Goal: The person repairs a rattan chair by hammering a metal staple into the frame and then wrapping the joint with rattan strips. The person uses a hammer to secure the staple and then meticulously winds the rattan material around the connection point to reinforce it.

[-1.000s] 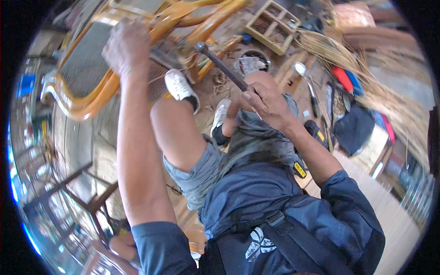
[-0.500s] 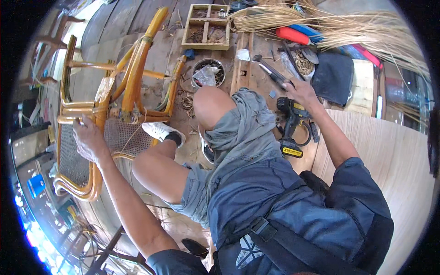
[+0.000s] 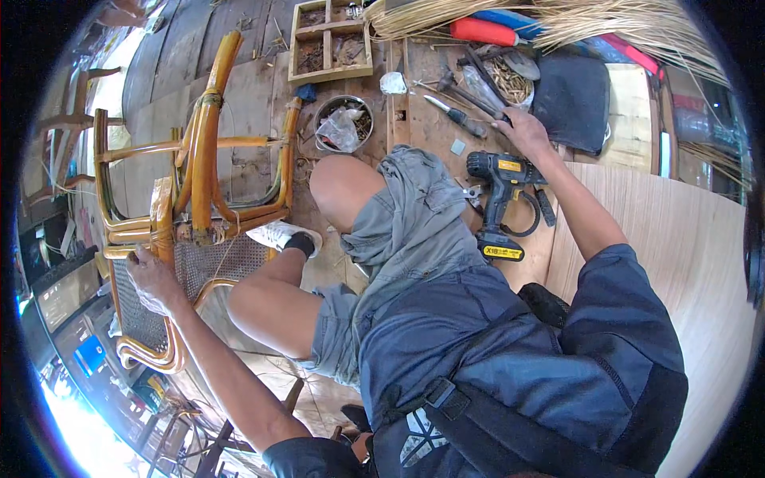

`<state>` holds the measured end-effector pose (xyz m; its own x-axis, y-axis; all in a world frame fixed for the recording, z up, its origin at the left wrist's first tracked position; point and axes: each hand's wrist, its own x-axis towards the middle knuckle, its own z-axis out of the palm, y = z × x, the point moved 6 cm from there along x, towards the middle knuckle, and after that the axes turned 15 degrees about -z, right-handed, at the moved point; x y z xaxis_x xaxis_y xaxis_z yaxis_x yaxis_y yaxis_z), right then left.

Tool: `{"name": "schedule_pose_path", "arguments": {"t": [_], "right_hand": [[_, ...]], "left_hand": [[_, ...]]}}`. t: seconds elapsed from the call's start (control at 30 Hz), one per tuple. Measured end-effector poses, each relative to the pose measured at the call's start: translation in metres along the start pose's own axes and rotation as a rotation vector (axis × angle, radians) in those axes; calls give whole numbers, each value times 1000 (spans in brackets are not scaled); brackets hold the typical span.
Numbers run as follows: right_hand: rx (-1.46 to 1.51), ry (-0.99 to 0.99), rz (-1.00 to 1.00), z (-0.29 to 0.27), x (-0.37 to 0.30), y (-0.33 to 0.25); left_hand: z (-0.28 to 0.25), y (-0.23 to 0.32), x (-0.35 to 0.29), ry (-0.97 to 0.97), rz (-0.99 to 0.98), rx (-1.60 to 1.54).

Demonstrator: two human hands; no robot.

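My left hand [image 3: 153, 281] is closed on the frame of a small rattan chair [image 3: 209, 151], by a bound joint beside its woven cane panel [image 3: 205, 259]. The chair lies tipped over on the floor at my left, its glossy golden-brown legs pointing away from me. My right hand [image 3: 526, 134] is closed round the handle end of a hammer [image 3: 476, 101], whose dark head points to the far left. Just below the hammer lies a knife [image 3: 456, 116] with a pale blade and dark handle, apart from my fingers. A cordless drill [image 3: 500, 195] rests nearer to me, below my right forearm.
A divided wooden box [image 3: 331, 73], a metal bowl of bits [image 3: 366, 127] and a bag of small pieces [image 3: 518, 80] stand beyond my knees. Cane strands [image 3: 606, 32] and a red bottle [image 3: 483, 31] lie far right. A pale board [image 3: 661, 255] is at my right.
My right hand has moved slightly away and right, shifting the hammer with it; the knife now lies clear of the hand. My left hand stays on the chair, which has tilted slightly. The view has shifted.
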<state>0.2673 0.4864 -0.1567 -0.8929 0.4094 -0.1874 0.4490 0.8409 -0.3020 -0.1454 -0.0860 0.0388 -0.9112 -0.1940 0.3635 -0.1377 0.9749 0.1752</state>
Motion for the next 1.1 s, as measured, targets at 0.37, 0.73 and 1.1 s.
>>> {"name": "schedule_pose_path", "arguments": {"t": [0.37,0.73,1.1], "right_hand": [[-73,225,-60,7,4,8],[351,507,-193,-20,24,-98],[580,270,-80,-5,22,-180]], "left_hand": [[3,18,-21,219,457,786],[-20,7,-15,18,-156,104],[-15,17,-17,27,121,243]]}}
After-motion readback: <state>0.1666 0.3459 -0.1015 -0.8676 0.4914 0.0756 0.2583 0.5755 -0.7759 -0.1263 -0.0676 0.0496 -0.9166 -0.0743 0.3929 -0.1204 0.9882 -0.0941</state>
